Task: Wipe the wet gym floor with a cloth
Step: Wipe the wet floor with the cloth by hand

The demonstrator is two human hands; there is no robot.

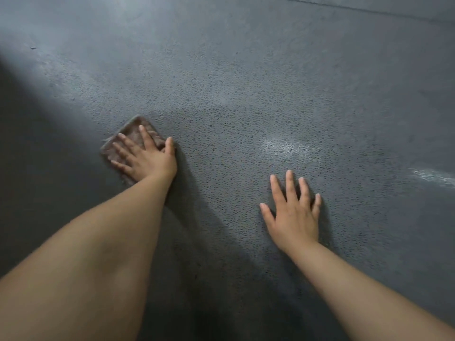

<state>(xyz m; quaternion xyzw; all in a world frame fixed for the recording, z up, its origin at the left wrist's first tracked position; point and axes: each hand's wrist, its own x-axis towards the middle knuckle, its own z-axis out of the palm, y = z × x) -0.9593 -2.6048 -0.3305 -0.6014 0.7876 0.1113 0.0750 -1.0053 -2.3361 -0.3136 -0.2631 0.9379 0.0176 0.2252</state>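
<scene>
A: What colour is the floor [246, 94]?

B: Dark grey-blue, stippled all over with tiny black flecks. Toward ten o'clock it turns a paler, hazy grey; the strip at nine o'clock is darker, in shadow.

A: Any bright marks?

B: A whitish glossy patch [288, 147] toward three o'clock of centre, and a white streak [433, 177] at the three o'clock edge.

A: And the cloth [130, 134]?

B: Dull brownish-mauve, plain, with a fuzzy nap and a greyer edge.
</scene>
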